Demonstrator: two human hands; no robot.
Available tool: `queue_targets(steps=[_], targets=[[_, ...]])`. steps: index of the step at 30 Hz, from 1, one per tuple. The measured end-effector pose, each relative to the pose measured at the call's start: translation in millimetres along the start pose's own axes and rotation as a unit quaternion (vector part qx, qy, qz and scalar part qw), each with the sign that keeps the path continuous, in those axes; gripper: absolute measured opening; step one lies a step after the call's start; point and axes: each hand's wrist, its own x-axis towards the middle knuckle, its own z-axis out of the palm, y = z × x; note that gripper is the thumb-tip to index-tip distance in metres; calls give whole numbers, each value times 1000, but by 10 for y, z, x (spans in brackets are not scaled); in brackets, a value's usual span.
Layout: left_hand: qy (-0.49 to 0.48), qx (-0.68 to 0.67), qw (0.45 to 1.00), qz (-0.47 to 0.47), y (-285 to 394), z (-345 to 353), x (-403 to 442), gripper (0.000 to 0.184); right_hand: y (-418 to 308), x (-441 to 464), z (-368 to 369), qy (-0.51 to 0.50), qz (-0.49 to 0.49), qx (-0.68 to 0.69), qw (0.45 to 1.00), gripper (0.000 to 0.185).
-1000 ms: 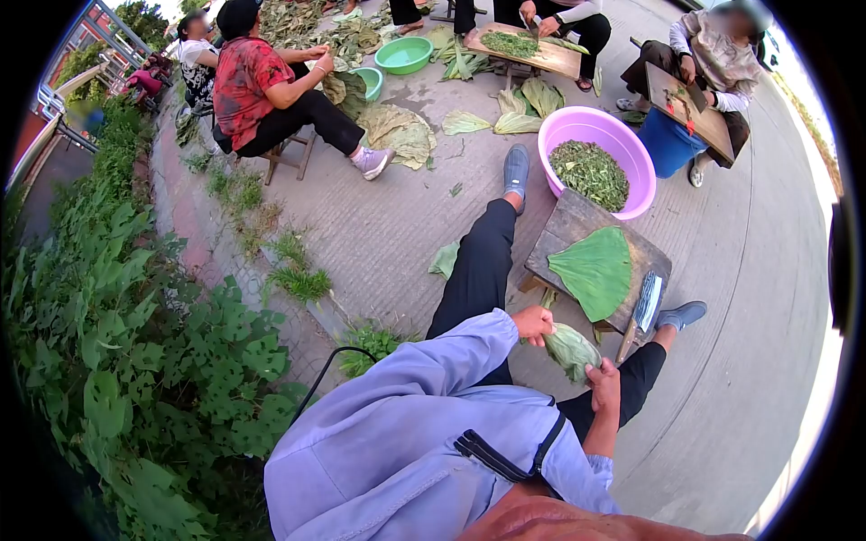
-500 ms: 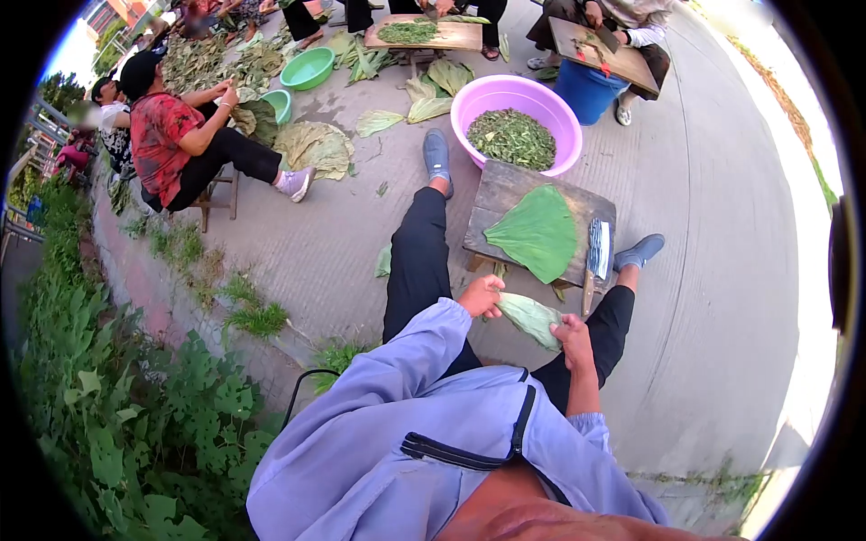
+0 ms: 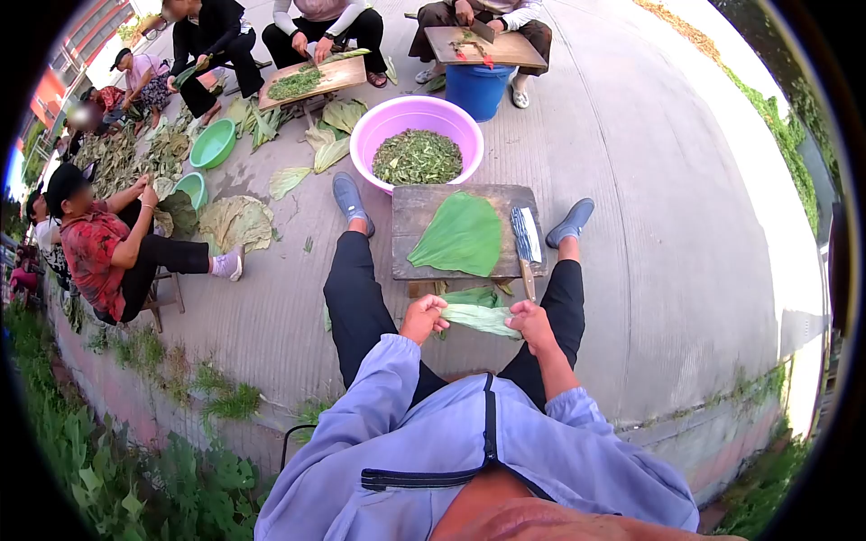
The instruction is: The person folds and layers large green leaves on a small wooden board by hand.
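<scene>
Nearest me I see a whitish, pale-green folded leaf (image 3: 481, 318), then a bright-green broad flat leaf (image 3: 462, 233) on a dark grey-brown wooden board (image 3: 410, 216), with a brown-handled knife (image 3: 523, 236) streaked dark and silvery at right. Farther off I make out a round pink-purple plastic basin (image 3: 417, 114), a blue plastic bucket (image 3: 474, 95) and, at left, a red shirt with dark patterning (image 3: 95, 251).

Three wooden boards (image 3: 417, 206) show, one near, two far. Knives (image 3: 525, 236) number three: one near, two far. One green leaf (image 3: 462, 236) lies near, one pale leaf (image 3: 483, 318) between two hands (image 3: 424, 318). Two green basins (image 3: 213, 144) sit far left; one purple basin (image 3: 419, 113) and one blue bucket (image 3: 476, 92) stand beyond the near board.
</scene>
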Motion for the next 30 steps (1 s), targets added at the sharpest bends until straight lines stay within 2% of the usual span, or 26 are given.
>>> queue_targets(steps=[2, 5, 6, 7, 9, 10, 11, 12, 13, 15, 18, 21, 24, 27, 28, 30], targets=[[-6, 10, 1000, -7, -17, -20, 28, 21, -62, -8, 12, 5, 5, -3, 1000, 32], [-18, 85, 995, 54, -148, -37, 93, 29, -39, 59, -12, 0, 3, -20, 1000, 32], [0, 125, 988, 88, -144, -18, 77, 37, 0, 50, -25, -4, 10, -27, 1000, 32], [17, 149, 983, 105, -112, 28, 24, 35, -4, 50, -21, -8, 10, -31, 999, 31], [5, 165, 984, 73, -107, 24, 22, 32, 10, 70, -12, -30, 11, -42, 999, 30], [-20, 133, 991, 25, -96, -6, 49, 33, 60, 107, 6, -34, 11, -51, 998, 30], [-28, 110, 993, -16, 39, 17, 29, 44, 19, 179, 25, -31, 10, -62, 998, 30], [-19, 130, 991, 0, 19, -23, 89, 56, 0, 174, 45, -28, 13, -73, 997, 30], [30, 190, 981, 33, 9, -62, 147, 62, 36, 119, 66, -24, 21, -84, 996, 30], [42, 205, 977, 30, 243, -120, 209, 61, 120, 152, 73, -24, 16, -85, 996, 30], [6, 330, 939, 98, 217, -315, 523, 62, 105, 200, 65, -45, 12, -73, 996, 30], [154, 443, 848, 248, 507, -167, 464, 61, -62, 131, 75, -58, 31, -77, 995, 30], [289, 498, 766, 287, 749, -153, 747, 62, -187, 137, 100, -53, 26, -81, 995, 29], [247, 562, 785, 85, 752, -423, 1190, 63, -282, 143, 114, -53, 22, -84, 995, 29], [251, 592, 759, 101, 819, -444, 1205, 62, -275, 131, 103, -55, 22, -79, 995, 28], [257, 597, 754, 93, 874, -558, 1341, 59, -284, 77, 103, -58, 23, -68, 996, 28]])
